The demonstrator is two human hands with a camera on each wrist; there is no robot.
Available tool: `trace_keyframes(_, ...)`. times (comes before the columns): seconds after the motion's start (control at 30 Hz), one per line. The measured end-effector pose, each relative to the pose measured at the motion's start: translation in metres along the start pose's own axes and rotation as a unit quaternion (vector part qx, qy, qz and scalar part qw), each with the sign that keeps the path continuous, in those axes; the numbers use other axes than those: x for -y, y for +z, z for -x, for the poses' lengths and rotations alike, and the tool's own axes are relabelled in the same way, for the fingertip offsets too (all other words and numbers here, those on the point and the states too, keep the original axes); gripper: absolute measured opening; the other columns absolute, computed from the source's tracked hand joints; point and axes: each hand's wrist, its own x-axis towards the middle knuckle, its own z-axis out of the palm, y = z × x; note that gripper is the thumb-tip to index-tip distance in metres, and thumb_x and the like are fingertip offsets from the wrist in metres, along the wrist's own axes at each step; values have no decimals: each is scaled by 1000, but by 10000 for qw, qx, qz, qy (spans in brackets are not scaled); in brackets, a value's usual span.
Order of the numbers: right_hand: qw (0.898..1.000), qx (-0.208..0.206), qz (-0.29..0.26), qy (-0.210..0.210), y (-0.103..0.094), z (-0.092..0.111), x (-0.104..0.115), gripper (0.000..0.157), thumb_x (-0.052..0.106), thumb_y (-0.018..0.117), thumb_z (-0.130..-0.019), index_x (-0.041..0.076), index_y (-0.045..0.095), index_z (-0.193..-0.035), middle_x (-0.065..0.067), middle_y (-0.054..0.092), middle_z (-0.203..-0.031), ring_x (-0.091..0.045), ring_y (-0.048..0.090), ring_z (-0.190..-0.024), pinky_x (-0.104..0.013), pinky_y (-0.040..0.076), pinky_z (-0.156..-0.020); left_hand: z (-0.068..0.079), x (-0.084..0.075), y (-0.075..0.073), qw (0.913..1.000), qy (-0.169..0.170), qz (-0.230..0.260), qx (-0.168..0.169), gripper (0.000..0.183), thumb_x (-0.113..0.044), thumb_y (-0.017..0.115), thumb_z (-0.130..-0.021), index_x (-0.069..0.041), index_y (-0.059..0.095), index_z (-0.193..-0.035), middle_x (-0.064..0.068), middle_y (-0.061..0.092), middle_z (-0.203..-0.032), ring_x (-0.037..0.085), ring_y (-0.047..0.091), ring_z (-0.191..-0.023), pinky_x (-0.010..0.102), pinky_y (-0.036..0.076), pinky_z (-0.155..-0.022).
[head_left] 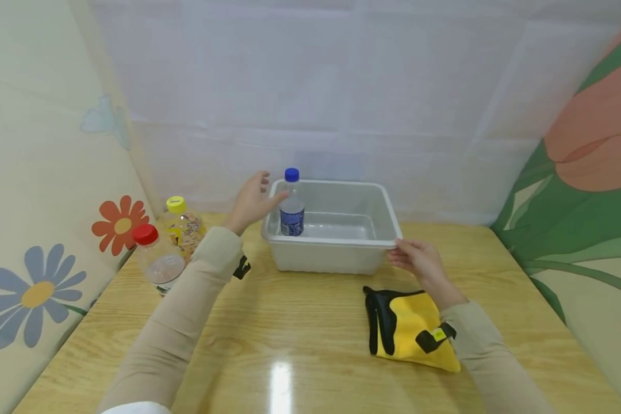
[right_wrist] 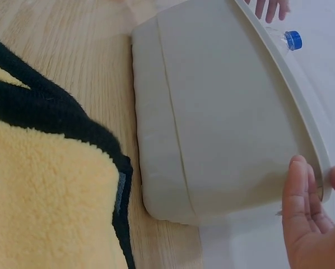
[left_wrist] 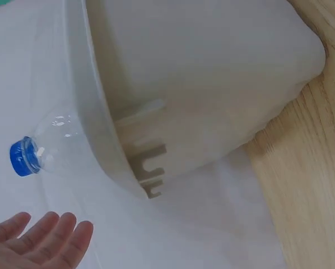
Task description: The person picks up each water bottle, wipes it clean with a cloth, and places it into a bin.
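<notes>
A clear plastic bottle [head_left: 292, 215] with a blue cap and blue label stands upright inside the left end of a white plastic basin [head_left: 331, 256]. Beside the bottle's neck my left hand [head_left: 256, 201] is spread, thumb apart from the fingers, with nothing held. The left wrist view shows those fingers [left_wrist: 50, 238] loosely extended near the blue cap [left_wrist: 24, 156]. My right hand [head_left: 419, 261] pinches the basin's front right corner, thumb over the rim and fingers [right_wrist: 299, 196] beneath it against the outer wall.
Left of my left arm stand a red-capped bottle [head_left: 160, 264] and a yellow-capped bottle [head_left: 183, 230]. A yellow and black folded cloth [head_left: 414, 328] lies under my right wrist. White sheeting [head_left: 331, 86] hangs behind the wooden table [head_left: 269, 322].
</notes>
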Motion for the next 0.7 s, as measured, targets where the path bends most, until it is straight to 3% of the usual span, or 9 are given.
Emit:
trace_keyframes(0.33, 9998, 59, -207, -6, -3, -1, 0, 11, 16, 57, -90, 6, 58, -86, -2, 66, -70, -11, 65, -65, -24, 56, -66, 25, -10, -1, 9974, 373, 239, -571, 64, -31, 61, -87, -2, 32, -136, 20, 45, -129, 32, 48, -112, 45, 46, -91)
trace_keyframes(0.7, 9999, 22, -154, -35, -5, 0, 2, 14, 16, 58, -90, 11, 63, -78, -1, 66, -68, -11, 65, -63, -24, 56, -64, 54, -13, -8, 9906, 856, 656, -839, 60, -25, 62, -86, -1, 35, -134, 19, 48, -125, 32, 50, -109, 42, 49, -86)
